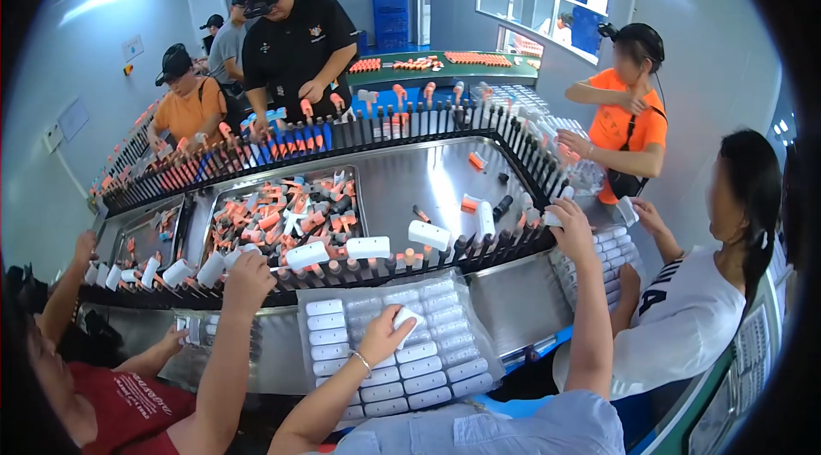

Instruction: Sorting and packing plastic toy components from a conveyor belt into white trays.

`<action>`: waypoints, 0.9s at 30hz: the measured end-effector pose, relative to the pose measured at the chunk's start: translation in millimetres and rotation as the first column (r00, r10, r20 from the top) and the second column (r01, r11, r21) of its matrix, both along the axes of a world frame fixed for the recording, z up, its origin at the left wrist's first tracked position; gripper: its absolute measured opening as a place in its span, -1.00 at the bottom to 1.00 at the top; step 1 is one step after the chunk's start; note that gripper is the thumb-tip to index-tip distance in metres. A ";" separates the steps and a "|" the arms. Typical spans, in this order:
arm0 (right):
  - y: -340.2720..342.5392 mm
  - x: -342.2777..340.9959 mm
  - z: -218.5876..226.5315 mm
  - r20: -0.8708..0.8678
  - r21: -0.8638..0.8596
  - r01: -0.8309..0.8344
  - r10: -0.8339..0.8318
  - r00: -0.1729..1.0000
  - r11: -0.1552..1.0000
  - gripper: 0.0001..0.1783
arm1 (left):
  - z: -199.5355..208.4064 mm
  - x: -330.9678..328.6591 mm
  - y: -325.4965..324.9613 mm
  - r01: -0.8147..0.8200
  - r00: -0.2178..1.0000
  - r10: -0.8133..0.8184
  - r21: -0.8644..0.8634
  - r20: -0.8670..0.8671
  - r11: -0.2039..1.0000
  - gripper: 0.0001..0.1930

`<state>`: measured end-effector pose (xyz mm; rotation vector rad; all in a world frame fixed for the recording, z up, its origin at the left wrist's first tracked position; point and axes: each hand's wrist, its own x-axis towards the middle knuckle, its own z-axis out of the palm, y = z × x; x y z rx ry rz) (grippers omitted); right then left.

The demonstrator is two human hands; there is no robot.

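My left hand [385, 338], with a bracelet at the wrist, is closed on a small white plastic casing [413, 326]. It is just above a clear plastic-covered tray [310, 294] filled with rows of similar white casings [421, 367]. Farther right, my right hand [575, 231] reaches up to the row of dark upright posts at the conveyor's edge. A white casing [553, 218] shows at its fingertips, and its fingers are curled round it. Between my arms, white casings [429, 235] sit on or against the nearest posts.
Inside the ring of posts, a metal tray [359, 198] holds a heap of orange, black and white parts. Loose parts lie on the metal surface [410, 173]. Co-workers sit close on my left [128, 395] and right [667, 310]; others stand across the line [295, 44].
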<state>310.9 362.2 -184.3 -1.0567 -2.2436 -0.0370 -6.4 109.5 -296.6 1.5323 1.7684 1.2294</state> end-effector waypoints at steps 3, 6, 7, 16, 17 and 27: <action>13.0 -27.8 1.5 0.071 -0.058 -0.184 0.188 0.980 0.981 -0.54 | 4.5 -2.0 -2.0 0.005 1.000 -0.004 0.040 -0.009 0.999 -0.57; 19.7 -60.6 0.1 0.102 -0.206 -0.258 0.283 0.954 0.944 -0.54 | 8.0 -3.8 -5.5 0.001 1.000 -0.001 -0.027 -0.003 1.000 -0.56; 16.8 -75.8 2.0 0.099 -0.320 -0.222 0.265 0.959 0.921 -0.56 | 7.7 -4.5 -7.1 0.005 1.000 -0.005 -0.026 0.015 1.000 -0.57; 11.4 -172.4 -21.5 0.296 -0.332 -0.074 0.178 0.938 0.941 -0.55 | 7.4 -2.7 -7.5 0.021 0.999 -0.020 -0.044 0.031 0.999 -0.62; 10.4 -180.5 -26.1 0.270 -0.293 -0.098 0.180 0.946 0.951 -0.55 | 7.2 -3.8 -6.4 0.023 0.999 -0.020 -0.063 0.039 0.998 -0.62; -101.3 -164.8 -18.8 -0.148 -0.174 -0.321 0.298 0.943 0.931 -0.54 | -4.1 -8.0 4.0 0.000 0.997 -0.002 0.024 0.079 1.000 -0.61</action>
